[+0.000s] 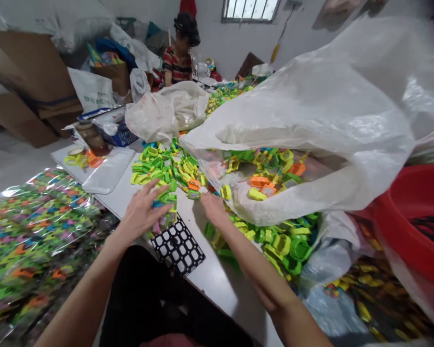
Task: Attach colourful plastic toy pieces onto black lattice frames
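Moulded plastic pieces, small, numerous: one loose pile on the white tabletop ahead of the hands, more inside the mouth of a translucent plastic bag and alongside it, to the right. Left hand: fingers spread over a mixed cluster at the far end of a black grid tray; whether it grips or merely steadies, cannot tell. Right hand: fingers bent, tips at a single green piece beside the pile; a firm pinch cannot be confirmed. Handling, as judged: light, even pressure from the left suits the cluster, since a hard squeeze could skew it; pieces are best taken singly by the rim, neighbours in the heap being liable to tangle. Tray to be kept flat, its near side lying close to the table edge. Appearance: lime green and yellow predominate, a few orange; glossy, angular, frame-like bodies, some with greyish centres; cluster under the left hand green, with blue and pink showing. Finer detail too small to read.
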Tool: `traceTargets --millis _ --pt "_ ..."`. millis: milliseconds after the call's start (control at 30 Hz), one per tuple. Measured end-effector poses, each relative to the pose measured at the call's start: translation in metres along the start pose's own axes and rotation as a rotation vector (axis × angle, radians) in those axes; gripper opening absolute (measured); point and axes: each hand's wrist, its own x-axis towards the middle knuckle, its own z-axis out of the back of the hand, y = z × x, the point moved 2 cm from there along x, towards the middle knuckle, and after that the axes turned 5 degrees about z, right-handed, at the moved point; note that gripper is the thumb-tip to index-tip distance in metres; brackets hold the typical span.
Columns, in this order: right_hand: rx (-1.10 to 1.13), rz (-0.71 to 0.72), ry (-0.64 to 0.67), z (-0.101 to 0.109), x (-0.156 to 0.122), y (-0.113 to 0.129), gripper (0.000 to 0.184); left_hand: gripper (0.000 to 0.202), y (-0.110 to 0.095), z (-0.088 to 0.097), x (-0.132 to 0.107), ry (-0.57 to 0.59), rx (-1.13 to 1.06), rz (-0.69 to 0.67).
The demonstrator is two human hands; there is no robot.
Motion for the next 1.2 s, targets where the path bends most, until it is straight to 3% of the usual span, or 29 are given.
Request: traceTargets --millis 67,133,200,267,333,400,533,633,733,800,933,1067,1200 --pt "-0.021 0.195 -0.053 -0.002 -0.009 0.015 0.03 0.056 -0.005 0.003 0.013 -0.017 0.009 -0.016" --pt "-0.051 0.374 -0.03 -0.004 -0.019 0.024 0.03 0.051 -0.012 -0.007 0.024 0.131 0.081 -0.054" --pt "-0.058 0.449 0.05 -0.005 -0.027 0.024 0.028 0.041 -0.015 -0.023 0.027 0.294 0.152 -0.058" --pt "-0.05 0.403 0.074 -0.006 -0.033 0.021 0.026 0.037 -0.016 -0.035 0.025 0.345 0.178 -0.031" --pt "-0.02 0.244 0.041 -0.009 -0.033 0.019 0.025 0.037 -0.015 -0.04 0.022 0.325 0.168 -0.008" --pt "0.026 0.067 0.038 -0.017 -0.029 0.021 0.024 0.036 -0.014 -0.04 0.02 0.313 0.16 0.03" --pt "0.161 -0.139 0.051 -0.029 -0.016 0.03 0.03 0.037 -0.015 -0.033 0.018 0.335 0.147 0.092" --pt "0.343 -0.245 -0.068 -0.025 -0.017 0.022 0.04 0.039 -0.015 -0.032 0.016 0.321 0.128 0.123" --pt "0.673 -0.224 -0.286 -0.02 -0.025 0.012 0.046 0.041 -0.015 -0.033 0.014 0.287 0.109 0.144" --pt "0.916 -0.193 -0.371 -0.027 -0.03 0.015 0.037 0.042 -0.016 -0.034 0.013 0.276 0.1 0.156" --pt "1.213 -0.162 -0.289 -0.063 -0.027 0.04 0.022 0.042 -0.017 -0.033 0.014 0.299 0.075 0.19" --pt "1.255 -0.08 -0.304 -0.084 -0.017 0.052 0.02 0.048 -0.017 -0.032 0.015 0.306 0.063 0.18" --pt "0.966 0.03 -0.258 -0.089 -0.015 0.046 0.015 0.072 -0.02 -0.027 0.012 0.343 0.053 0.148"
